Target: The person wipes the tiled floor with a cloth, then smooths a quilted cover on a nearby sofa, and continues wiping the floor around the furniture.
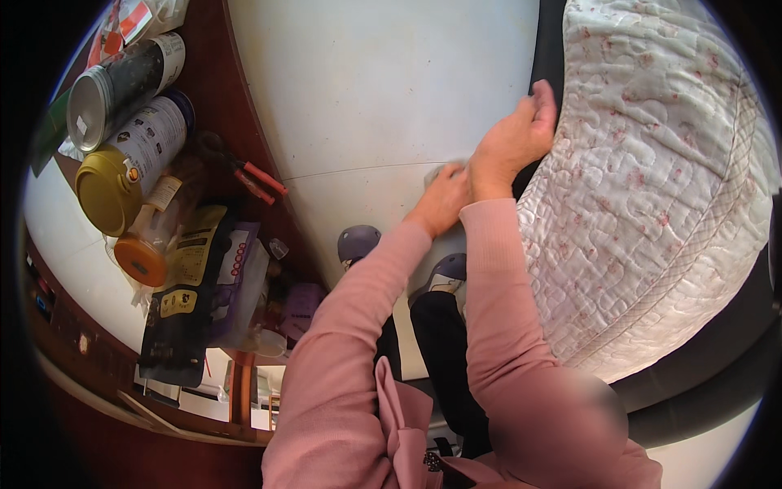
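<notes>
My right hand [512,143] is raised beside the edge of a quilted floral cover [647,159], its fingers bent and no object visible in it. My left hand [441,198] lies against the right wrist, over the pale tiled floor [379,79]. A small greyish thing, blurred, shows at the left hand's fingers; whether they hold it cannot be told. Both arms wear pink knit sleeves.
On the dark red wooden table [244,110] at left stand a dark jar [122,85], a can with a gold lid [131,159], an orange-lidded bottle [146,244], a black pouch [183,305] and red-handled pliers [259,181]. Purple shoes are on the floor.
</notes>
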{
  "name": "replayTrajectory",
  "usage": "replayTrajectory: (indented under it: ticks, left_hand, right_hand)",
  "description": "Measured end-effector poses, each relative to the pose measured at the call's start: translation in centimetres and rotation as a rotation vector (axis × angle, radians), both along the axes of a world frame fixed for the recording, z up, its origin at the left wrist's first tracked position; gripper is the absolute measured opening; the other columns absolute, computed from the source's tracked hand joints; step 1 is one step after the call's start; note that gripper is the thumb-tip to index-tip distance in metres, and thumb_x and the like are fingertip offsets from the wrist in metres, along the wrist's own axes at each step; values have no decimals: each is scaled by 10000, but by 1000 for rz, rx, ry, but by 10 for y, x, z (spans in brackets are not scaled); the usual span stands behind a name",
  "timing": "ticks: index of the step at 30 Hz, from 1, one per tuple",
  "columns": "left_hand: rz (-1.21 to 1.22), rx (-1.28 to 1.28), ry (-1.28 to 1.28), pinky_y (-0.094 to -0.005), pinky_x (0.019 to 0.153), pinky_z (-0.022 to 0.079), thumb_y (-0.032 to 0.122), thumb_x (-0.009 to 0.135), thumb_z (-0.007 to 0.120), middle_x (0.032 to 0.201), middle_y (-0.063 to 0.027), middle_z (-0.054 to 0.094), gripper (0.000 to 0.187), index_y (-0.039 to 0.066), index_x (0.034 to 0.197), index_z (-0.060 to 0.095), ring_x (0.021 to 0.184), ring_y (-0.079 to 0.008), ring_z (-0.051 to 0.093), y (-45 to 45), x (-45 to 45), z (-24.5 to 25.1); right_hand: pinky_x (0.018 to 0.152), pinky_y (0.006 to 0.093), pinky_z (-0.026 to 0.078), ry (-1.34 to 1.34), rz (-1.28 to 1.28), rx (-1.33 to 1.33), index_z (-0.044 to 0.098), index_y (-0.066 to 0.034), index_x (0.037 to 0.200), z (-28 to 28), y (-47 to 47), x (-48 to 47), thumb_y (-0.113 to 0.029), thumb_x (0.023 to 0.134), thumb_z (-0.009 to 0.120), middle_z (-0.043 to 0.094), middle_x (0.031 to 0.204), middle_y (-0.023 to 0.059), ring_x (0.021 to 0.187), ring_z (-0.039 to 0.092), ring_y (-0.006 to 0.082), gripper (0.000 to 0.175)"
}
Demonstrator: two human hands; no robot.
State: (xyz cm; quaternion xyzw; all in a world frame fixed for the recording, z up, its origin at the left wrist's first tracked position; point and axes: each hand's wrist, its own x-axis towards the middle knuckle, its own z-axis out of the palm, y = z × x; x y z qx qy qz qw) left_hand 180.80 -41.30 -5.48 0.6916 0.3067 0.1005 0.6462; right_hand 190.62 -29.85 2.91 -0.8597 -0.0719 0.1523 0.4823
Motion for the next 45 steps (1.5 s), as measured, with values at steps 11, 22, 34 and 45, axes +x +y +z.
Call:
replayTrajectory:
  ticks: [11, 22, 34, 45]
  left_hand:
    - [503, 863, 159, -417, 916, 353, -77, 674, 596, 1223, -19, 635, 528, 140, 1152, 655, 1216, -271, 522, 183, -2, 7]
    - [87, 723, 259, -448, 979, 347, 64, 838, 585, 1347, -12, 585, 391, 138, 1216, 650, 1346, -240, 454, 37, -42, -2]
    - [479, 797, 305, -414, 891, 373, -82, 674, 594, 1194, -33, 599, 552, 119, 1186, 639, 1135, -274, 510, 135, -18, -3]
    - [88, 879, 789, -369, 711, 388, 116, 764, 663, 1104, -3, 569, 561, 187, 1310, 561, 999, -212, 529, 115, -7, 21]
  right_hand:
    - [678, 241, 380, 79, 161, 115, 523, -45, 1352, -21, 4, -4, -160, 952, 453, 515, 868, -1, 711, 412, 82, 422]
    - [1100, 382, 338, 68, 161, 32, 512, 84, 1323, -28, -10, -10, -122, 947, 427, 551, 1345, 219, 1269, 497, 309, 438]
    - [1050, 416, 385, -8, 249, -89, 563, 79, 1269, -19, -47, -17, -102, 941, 448, 599, 1262, 224, 1204, 519, 350, 392]
    - [1005, 417, 410, -2, 353, -128, 576, 63, 1251, -28, -56, -32, -105, 935, 470, 616, 1212, 200, 1173, 504, 338, 373]
